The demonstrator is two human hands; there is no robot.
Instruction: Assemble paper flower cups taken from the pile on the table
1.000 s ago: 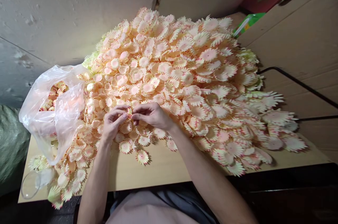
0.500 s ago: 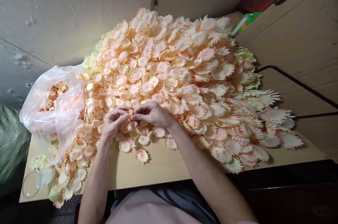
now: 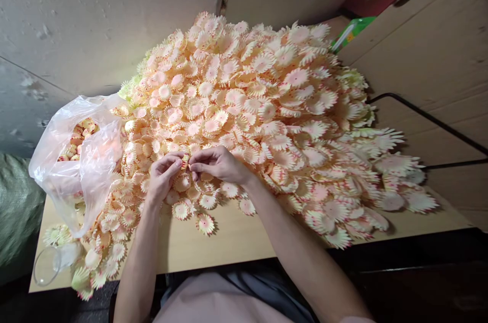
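Hands [image 3: 164, 176] [image 3: 224, 166] pinch a small flower [image 3: 185, 161]; the translucent bag [image 3: 49, 153] holds curled pieces [image 3: 84, 128].

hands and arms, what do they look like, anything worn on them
The left hand and right hand are ungloved. The left forearm and right forearm are bare, no watch or bracelet visible. Pale pinkish fabric, perhaps a sleeve, shows below the right forearm.
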